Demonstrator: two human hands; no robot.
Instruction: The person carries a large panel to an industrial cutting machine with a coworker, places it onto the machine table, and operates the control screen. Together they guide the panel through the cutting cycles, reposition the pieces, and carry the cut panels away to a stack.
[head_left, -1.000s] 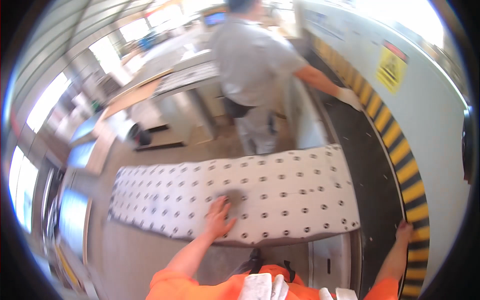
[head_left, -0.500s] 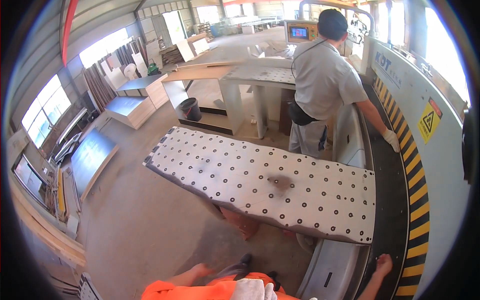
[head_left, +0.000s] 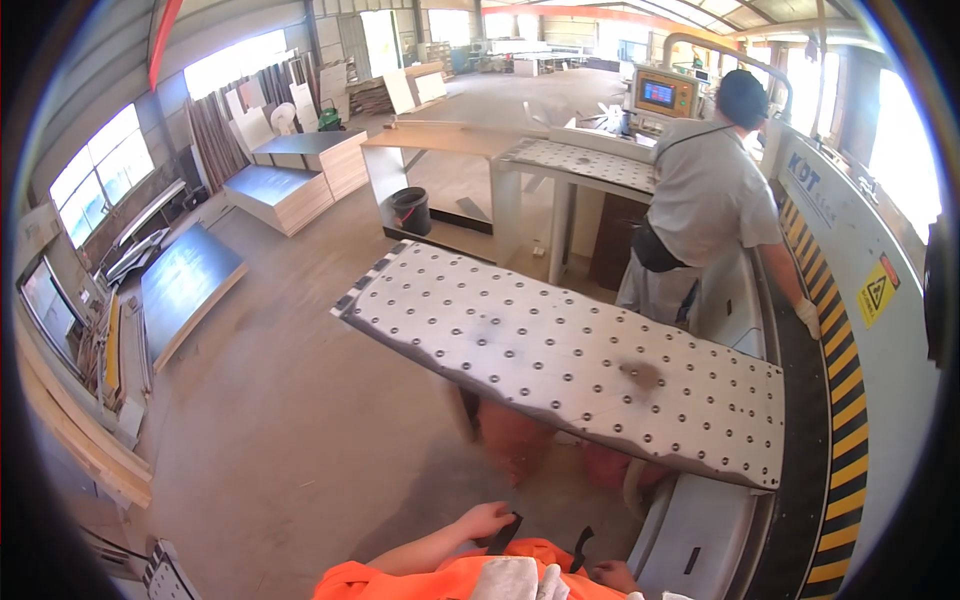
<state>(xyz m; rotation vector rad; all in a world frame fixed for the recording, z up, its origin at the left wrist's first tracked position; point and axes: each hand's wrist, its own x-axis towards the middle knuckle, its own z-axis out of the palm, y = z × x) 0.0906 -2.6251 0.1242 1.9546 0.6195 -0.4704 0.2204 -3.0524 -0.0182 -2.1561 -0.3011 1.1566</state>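
Observation:
My left hand (head_left: 487,522) is in front of my orange top (head_left: 375,580), its fingers closed on a dark strap-like strip (head_left: 504,535). Low at the picture's edge, my right hand (head_left: 615,575) shows only in part, with fingers curled in; what they hold, if anything, is hidden. A second curved black strip (head_left: 583,545) sticks up just left of it. Pale work gloves (head_left: 508,578) lie against the orange top between the hands. Beyond them stretches a long white machine table (head_left: 560,355) dotted with dark round spots; neither hand touches it.
At right runs a machine with a black bed (head_left: 800,440) and a yellow-black striped edge (head_left: 845,440). A person in grey (head_left: 705,190) stands there, a gloved hand on the bed. A black bucket (head_left: 411,212), stacked boards (head_left: 275,198) and a dark panel (head_left: 190,290) stand left.
My right hand has left the machine's black bed and come in to my front. My left hand has moved right, to the dark strip. The view has shifted, and the other person is still at the machine.

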